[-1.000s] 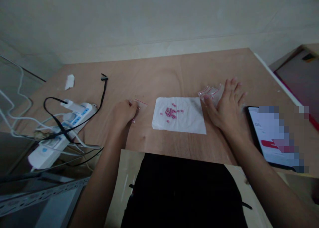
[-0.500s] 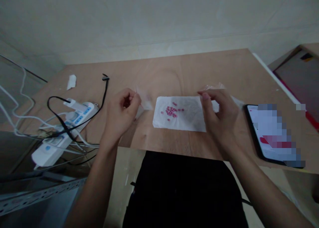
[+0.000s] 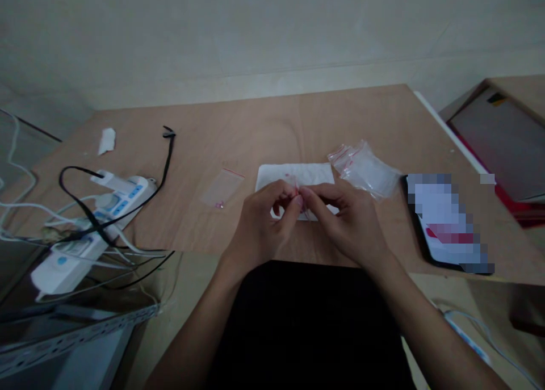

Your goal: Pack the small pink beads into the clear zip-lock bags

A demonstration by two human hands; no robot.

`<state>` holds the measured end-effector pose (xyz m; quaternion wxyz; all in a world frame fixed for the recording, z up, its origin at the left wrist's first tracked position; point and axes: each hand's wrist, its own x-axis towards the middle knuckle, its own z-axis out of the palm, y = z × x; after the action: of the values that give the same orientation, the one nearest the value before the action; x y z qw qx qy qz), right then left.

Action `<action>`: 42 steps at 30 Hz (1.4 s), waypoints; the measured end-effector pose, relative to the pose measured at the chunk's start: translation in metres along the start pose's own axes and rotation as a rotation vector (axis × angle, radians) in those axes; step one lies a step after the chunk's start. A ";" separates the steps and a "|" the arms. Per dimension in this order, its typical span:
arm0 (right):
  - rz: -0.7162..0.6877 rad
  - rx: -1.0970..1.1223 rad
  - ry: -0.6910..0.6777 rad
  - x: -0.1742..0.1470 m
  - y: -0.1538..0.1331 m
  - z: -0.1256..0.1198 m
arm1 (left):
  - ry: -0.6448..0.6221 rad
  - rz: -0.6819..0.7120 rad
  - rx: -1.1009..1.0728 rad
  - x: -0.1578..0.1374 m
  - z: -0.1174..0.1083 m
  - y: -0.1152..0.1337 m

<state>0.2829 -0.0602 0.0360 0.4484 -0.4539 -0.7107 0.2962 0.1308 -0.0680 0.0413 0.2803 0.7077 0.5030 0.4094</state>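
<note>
My left hand and my right hand meet above a white paper sheet. Between their fingertips they pinch a small clear zip bag with a reddish edge; most of it is hidden by the fingers. The small pink beads on the sheet are largely covered by my hands. To the left of my left hand, another clear zip bag with a red strip lies flat, a few pink beads at its lower end. Beyond my right hand rests a pile of clear zip bags.
A phone lies at the right of the wooden table. On the left, a white power strip with tangled cables hangs over the front edge. A black cable and a white scrap lie further back.
My left hand has let go of the zip bag on the left and moved right. My right hand has come left from the bag pile, and both now pinch a bag over the sheet.
</note>
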 end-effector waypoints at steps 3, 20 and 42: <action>-0.096 -0.324 0.115 -0.004 0.000 -0.006 | 0.110 -0.024 0.119 -0.001 0.000 0.004; -0.059 0.403 -0.183 -0.005 0.017 -0.006 | 0.018 -0.220 -0.229 0.002 -0.009 0.028; -0.365 -0.382 -0.609 0.100 0.012 -0.029 | 0.218 -0.916 -1.347 0.051 0.041 -0.018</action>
<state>0.2953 0.0363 0.0753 0.1700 -0.2870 -0.9223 0.1953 0.1656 -0.0135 0.0207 0.7339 0.0688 0.4130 0.5349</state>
